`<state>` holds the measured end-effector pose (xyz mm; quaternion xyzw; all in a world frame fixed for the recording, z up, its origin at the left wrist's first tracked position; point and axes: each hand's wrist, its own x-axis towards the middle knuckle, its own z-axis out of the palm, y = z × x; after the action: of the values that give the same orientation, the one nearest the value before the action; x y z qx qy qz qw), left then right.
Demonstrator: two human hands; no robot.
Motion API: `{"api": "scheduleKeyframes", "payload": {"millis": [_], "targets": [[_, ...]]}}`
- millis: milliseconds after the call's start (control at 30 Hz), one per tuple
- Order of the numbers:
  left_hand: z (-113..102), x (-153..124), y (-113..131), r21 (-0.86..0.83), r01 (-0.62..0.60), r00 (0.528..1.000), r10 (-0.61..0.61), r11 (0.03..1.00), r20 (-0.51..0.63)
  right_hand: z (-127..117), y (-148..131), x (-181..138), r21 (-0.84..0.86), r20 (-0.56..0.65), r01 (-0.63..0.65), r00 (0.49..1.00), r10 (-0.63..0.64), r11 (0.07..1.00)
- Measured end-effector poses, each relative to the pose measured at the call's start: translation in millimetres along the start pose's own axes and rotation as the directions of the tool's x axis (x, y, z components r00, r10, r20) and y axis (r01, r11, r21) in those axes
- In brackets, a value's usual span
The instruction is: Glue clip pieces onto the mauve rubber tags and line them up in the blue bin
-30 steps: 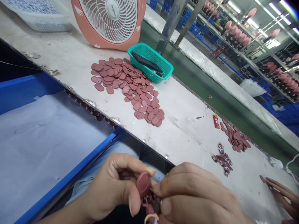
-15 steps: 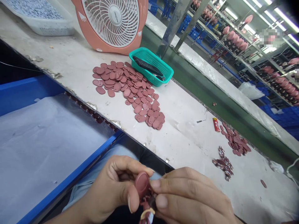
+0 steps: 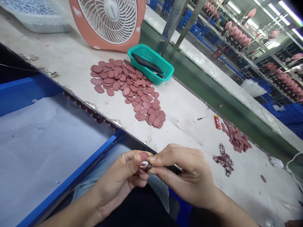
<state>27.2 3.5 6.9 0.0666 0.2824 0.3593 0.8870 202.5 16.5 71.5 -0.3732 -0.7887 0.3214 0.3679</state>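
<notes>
Over my lap, my left hand (image 3: 123,171) is closed on a reddish-brown oval disc (image 3: 144,155), its upper part showing above the thumb. Against the disc's lower edge lies a small dark red and white piece (image 3: 145,165), partly covered by fingers. My right hand (image 3: 189,168) pinches this piece between thumb and forefinger, touching the left fingertips. How the piece joins the disc cannot be made out. Beyond the hands, a large pile of similar oval discs (image 3: 127,86) spreads on the table. Right of them sits a cluster of small dark red and white pieces (image 3: 226,160).
An orange fan (image 3: 94,41) stands at the back beside a green basket (image 3: 163,61) holding a black object. A smaller disc pile (image 3: 236,138) lies right, near a red wrapper (image 3: 217,122). A blue bin (image 3: 99,153) lined with white sheet is at left; a white tub (image 3: 47,28) stands behind.
Both hands have moved up and away from me, with the disc and small piece turned between them. My right hand now pinches with thumb and forefinger. The view has shifted slightly.
</notes>
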Motion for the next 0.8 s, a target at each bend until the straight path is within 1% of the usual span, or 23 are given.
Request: {"api": "scheduleKeyframes", "payload": {"millis": [133, 300, 367, 433, 500, 567, 633, 700, 767, 800], "targets": [[1, 0, -1, -0.014, 0.018, 0.999, -0.019, 1.000, -0.030, 0, 0, -1, 0.013, 0.013, -0.024, 1.000, 0.024, 1.000], [6, 0, 1, 0.011, 0.019, 0.999, -0.020, 1.000, 0.048, -1, -5, 2, -0.003, 0.031, -0.001, 1.000, 0.002, 1.000], [7, 1, 2, 0.038, 0.018, 0.998, -0.021, 0.999, 0.060, -3, -7, 2, 0.022, 0.010, -0.018, 1.000, 0.018, 1.000], [8, 0, 4, 0.056, 0.004, 0.998, -0.007, 0.998, 0.058, -6, -7, 0, 0.102, -0.051, -0.082, 0.995, 0.088, 0.991], [8, -1, 4, 0.073, -0.005, 0.999, 0.002, 0.997, 0.035, -8, -6, -4, 0.213, -0.136, -0.175, 0.969, 0.207, 0.961], [7, -4, 4, 0.098, -0.003, 1.000, 0.004, 0.995, -0.010, -9, -2, -8, 0.331, -0.224, -0.232, 0.922, 0.315, 0.915], [5, -6, 6, 0.120, 0.003, 0.998, 0.004, 0.993, -0.062, -8, 3, -9, 0.453, -0.287, -0.233, 0.875, 0.389, 0.860], [2, -6, 8, 0.143, -0.007, 0.997, 0.018, 0.990, -0.074, -6, 9, -9, 0.546, -0.335, -0.207, 0.834, 0.438, 0.812], [-3, -5, 10, 0.187, -0.036, 0.997, 0.048, 0.982, -0.060, -3, 16, -12, 0.586, -0.354, -0.216, 0.798, 0.487, 0.781], [-7, -6, 11, 0.231, -0.058, 0.996, 0.072, 0.971, -0.052, -1, 20, -16, 0.574, -0.364, -0.242, 0.780, 0.509, 0.782]]}}
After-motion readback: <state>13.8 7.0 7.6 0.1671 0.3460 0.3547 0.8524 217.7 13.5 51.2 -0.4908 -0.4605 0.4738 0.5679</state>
